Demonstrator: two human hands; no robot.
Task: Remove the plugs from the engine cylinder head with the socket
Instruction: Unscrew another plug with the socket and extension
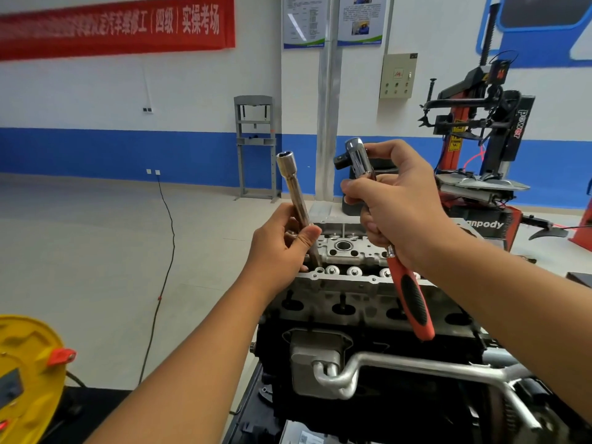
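One socket (293, 193) between left fingers (301, 238)

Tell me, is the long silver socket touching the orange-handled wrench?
Apart. The head view shows the long socket in the left hand and the ratchet wrench in the right hand, with open background between them.

Open air above the cylinder head (344, 251), left hand (282, 248) with long socket (296, 200) over its left end, right hand (400, 206) with ratchet (410, 293) over its right, bare floor (96, 251) to the left
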